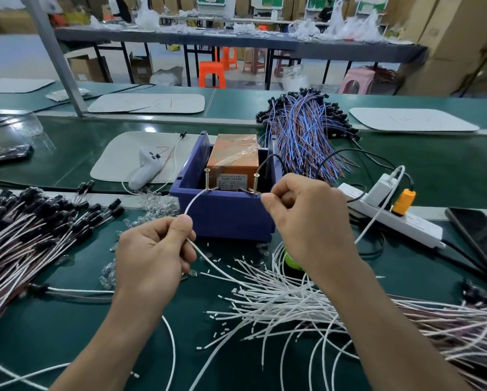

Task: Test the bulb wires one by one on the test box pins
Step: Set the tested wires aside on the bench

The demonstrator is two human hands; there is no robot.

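A blue test box (pixel 231 218) holding an orange block (pixel 233 153) stands in the middle of the green bench, with two upright screw pins, the left pin (pixel 207 179) and the right pin (pixel 255 183), on its front rim. My left hand (pixel 154 249) pinches a white bulb wire (pixel 195 200) whose end touches the base of the left pin. My right hand (pixel 307 218) pinches the wire's other lead by the base of the right pin. The bulb itself is hidden.
White wires (pixel 279 300) lie heaped at front right, black-capped wires (pixel 25 235) at left, blue and brown wires (pixel 304 131) behind the box. A power strip (pixel 405 221) with plugs and a dark phone (pixel 479 235) lie at right, a white controller (pixel 146 167) at left.
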